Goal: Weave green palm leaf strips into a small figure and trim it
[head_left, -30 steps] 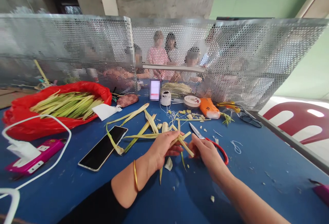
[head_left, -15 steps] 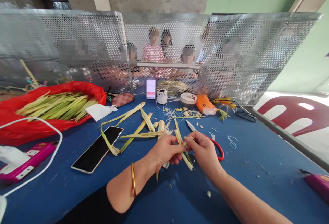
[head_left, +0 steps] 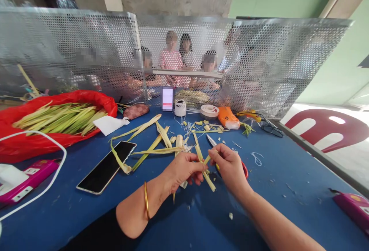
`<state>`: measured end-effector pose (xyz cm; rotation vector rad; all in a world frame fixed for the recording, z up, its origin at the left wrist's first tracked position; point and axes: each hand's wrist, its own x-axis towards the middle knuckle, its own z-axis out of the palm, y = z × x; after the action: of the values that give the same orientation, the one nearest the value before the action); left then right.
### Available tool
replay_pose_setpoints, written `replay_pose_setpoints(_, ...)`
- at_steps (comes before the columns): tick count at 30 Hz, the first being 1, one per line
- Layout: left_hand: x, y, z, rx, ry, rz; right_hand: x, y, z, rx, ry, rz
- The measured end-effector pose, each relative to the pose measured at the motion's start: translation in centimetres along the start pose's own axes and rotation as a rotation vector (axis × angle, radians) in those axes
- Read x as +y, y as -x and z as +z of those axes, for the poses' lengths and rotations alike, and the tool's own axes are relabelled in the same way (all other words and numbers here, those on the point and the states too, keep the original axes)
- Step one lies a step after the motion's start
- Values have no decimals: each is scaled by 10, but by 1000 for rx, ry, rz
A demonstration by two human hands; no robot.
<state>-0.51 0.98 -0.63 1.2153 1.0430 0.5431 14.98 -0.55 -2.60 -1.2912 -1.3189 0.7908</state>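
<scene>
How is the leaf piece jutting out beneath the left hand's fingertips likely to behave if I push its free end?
The leaf piece may spring a little rather than flop, since its free end juts out straight. It's probably light, being narrow. It might pivot, as only fingertips of the left hand seem to hold it.

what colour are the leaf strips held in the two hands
The leaf strips are pale yellow-green, as the head view shows.
</scene>
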Motion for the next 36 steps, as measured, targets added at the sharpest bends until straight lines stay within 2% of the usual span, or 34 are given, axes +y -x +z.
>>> replay_pose_setpoints(3, -1, 0, 0, -33, 18, 17, 1, -8, -9, -68, 130, -95)
replay_pose_setpoints(7, 0, 1, 1, -121, 99, -20, 2, -17, -18, -98, 262, -200)
replay_pose_setpoints(12, 2, 5, 3, -122, 50, 1, -8, -12, -18, -48, 436, -328)
replay_pose_setpoints(13, 1, 6, 4, -124, 35, 13, -10, -11, -17, -76, 423, -339)
replay_pose_setpoints(15, 1, 7, 6, -130, 9, 23, -13, -8, -14, -212, 323, -288)
replay_pose_setpoints(17, 1, 7, 8, -125, -17, 11, -14, -6, -12, -306, 185, -163)
replay_pose_setpoints(19, 2, 8, 9, -124, -39, -5, -14, -4, -9, -285, 94, -53)
replay_pose_setpoints(21, 2, 9, 10, -146, -46, -8, -14, -1, -7, -224, 59, -29)
replay_pose_setpoints(27, 4, 12, 9, -231, -61, -25, -14, 6, -2, -90, 68, -112)
replay_pose_setpoints(33, 4, 14, 13, -281, -61, -41, -13, 11, 3, -46, 75, -201)
replay_pose_setpoints(36, 3, 13, 15, -249, -36, -37, -12, 7, 1, -53, 106, -257)
